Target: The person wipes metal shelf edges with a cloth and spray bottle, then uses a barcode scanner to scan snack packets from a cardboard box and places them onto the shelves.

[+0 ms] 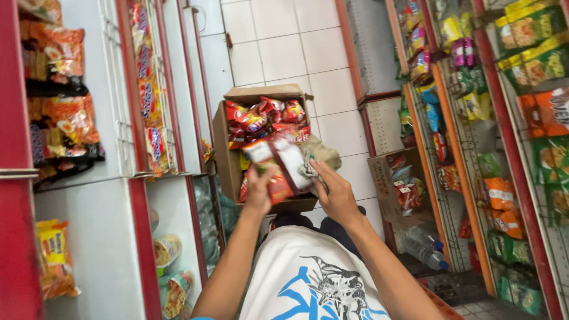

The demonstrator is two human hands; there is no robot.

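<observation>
Head view, shop aisle seen from above: both hands were raised in front of the person's chest and closed together on one stack of red-and-white instant noodle packets [278, 169], the left hand [259, 191] gripping its lower left end with fingers curled around the edge, the right hand [336, 194] clamped on its right end, fingers wrapped over the wrapper. The stack's long axis ran slantwise, from upper left down to lower right, between the two hands, so neither hand was nearer; it was held by both alike. Directly beyond and below the stack stood an open cardboard box [228, 160] on the white tiled floor [290, 53], its flaps folded out, filled with more red noodle packets [261, 118]; the held stack hung over the box's near rim, just in front of the hands. A crumpled grey plastic wrap [323, 151] lay at the box's right edge, near the right hand's fingertips. To the left, well apart, ran a red-framed white shelf [139, 178] hung with orange noodle packets [71, 118] and, lower down, cup noodles [166, 249]. To the right stood a second shelf [510, 154] of green and orange snack bags, with a smaller open carton [394, 178] at its foot and plastic bottles [424, 249] beside it.
</observation>
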